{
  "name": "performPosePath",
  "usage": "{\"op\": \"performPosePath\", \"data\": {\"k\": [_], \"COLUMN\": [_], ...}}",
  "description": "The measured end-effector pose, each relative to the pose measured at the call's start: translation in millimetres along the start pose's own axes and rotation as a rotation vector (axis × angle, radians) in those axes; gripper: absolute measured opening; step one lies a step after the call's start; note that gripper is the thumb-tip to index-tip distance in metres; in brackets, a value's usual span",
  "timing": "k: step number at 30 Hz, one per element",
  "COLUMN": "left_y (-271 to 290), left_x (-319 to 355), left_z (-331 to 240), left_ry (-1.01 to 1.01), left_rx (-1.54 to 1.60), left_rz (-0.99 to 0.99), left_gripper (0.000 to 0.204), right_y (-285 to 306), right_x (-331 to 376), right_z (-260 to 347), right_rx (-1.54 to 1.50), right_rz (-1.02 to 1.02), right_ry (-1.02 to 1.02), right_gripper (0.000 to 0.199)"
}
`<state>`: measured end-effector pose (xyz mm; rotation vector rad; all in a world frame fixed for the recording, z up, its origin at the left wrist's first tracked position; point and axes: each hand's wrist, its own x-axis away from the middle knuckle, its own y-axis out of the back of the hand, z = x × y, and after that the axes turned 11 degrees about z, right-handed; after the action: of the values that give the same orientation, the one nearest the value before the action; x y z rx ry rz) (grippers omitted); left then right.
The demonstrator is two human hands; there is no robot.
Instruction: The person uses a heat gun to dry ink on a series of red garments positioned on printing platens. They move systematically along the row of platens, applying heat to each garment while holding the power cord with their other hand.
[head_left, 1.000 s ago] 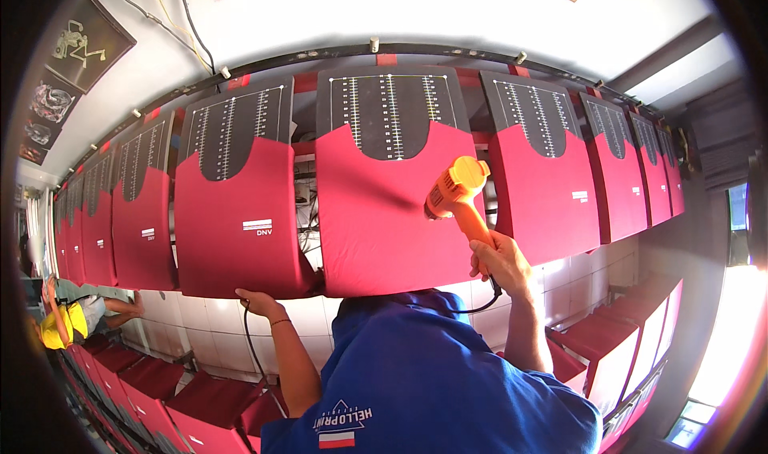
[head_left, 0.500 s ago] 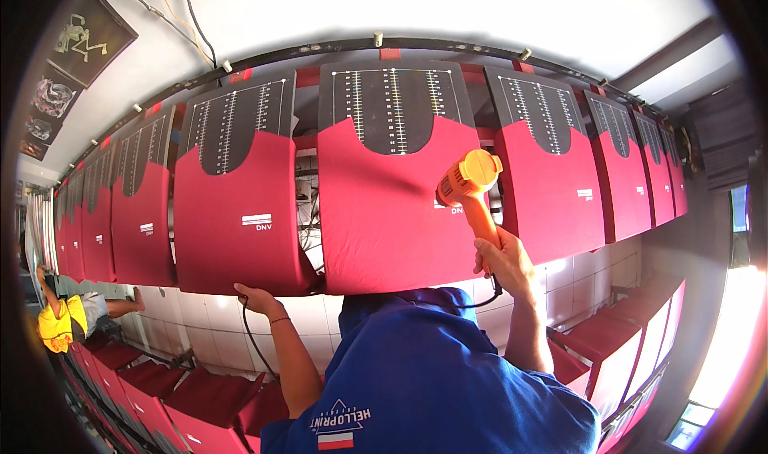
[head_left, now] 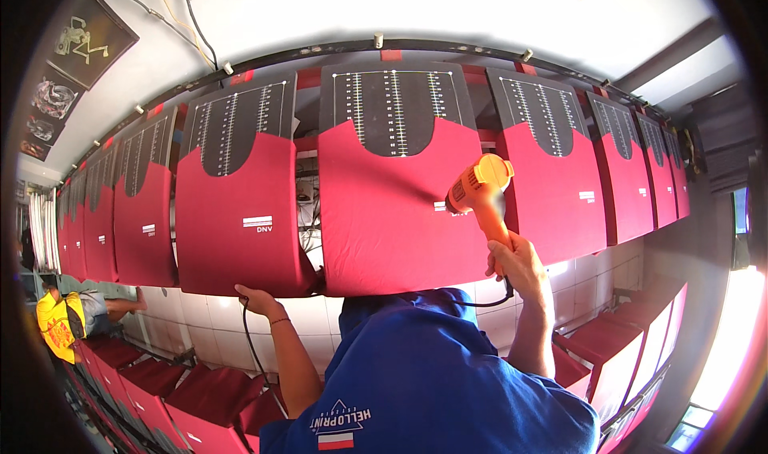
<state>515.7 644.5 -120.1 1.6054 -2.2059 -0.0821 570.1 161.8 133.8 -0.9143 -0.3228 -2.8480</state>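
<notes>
My right hand [head_left: 520,266] is wrapped around the handle of an orange heat gun [head_left: 486,184]. Its dark nozzle points down and left, close to the small white print [head_left: 439,207] on the red fabric [head_left: 384,230] stretched over the middle board. A black cord [head_left: 498,300] leaves the handle's bottom. By the lower edge of the red-covered board to the left [head_left: 216,238], my left hand [head_left: 262,302] is closed, with a black cord [head_left: 250,334] hanging from its fingers. The fingertips partly hide the grip.
More red-covered boards [head_left: 552,190] with dark ruled tops line up on both sides along a black rail [head_left: 304,51]. Behind me stands another row of red-covered boards [head_left: 212,398]. A person in yellow [head_left: 60,326] is at the far left.
The heat gun and my right hand have shifted slightly right. My left hand has stayed in place. The person in yellow has changed posture, with one arm no longer raised.
</notes>
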Motion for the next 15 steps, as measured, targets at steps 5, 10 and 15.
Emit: {"op": "performPosePath", "data": {"k": [5,10,15], "left_y": [0,-1,1], "left_x": [3,2,3], "left_z": [-4,-3,-5], "left_ry": [0.015,0.011,0.025], "left_rx": [-0.019,-0.023,-0.044], "left_rz": [0.003,0.004,0.005], "left_gripper": [0.075,0.075,0.075], "right_y": [3,9,17], "right_x": [1,1,-1], "right_z": [-9,-10,-15], "right_rx": [0.008,-0.02,-0.055], "right_rz": [-0.041,-0.088,-0.09], "right_ry": [0.028,0.009,0.014], "right_gripper": [0.021,0.022,0.022]}}
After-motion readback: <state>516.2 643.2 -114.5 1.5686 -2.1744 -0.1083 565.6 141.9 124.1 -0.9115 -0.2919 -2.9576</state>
